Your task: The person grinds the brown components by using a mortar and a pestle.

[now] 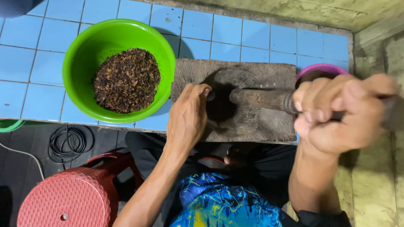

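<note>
pestle [261,99] tip: lost in dark mortar hollow [221,107], contents unreadable
pestle handle: hidden in right hand [341,113], motion-blurred
purple bowl [322,69]: mostly behind the hand
green tub [9,125]: cut by left edge

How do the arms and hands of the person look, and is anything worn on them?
Both forearms are bare, with no sleeves in view. The left hand and the right hand wear no gloves, rings or watch. The fingers have short nails.

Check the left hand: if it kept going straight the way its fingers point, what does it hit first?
The left hand rests on the wooden mortar block, fingers pointing up and slightly right. Going on, they would likely meet the wooden pestle at the dark hollow; depth is unclear.
</note>
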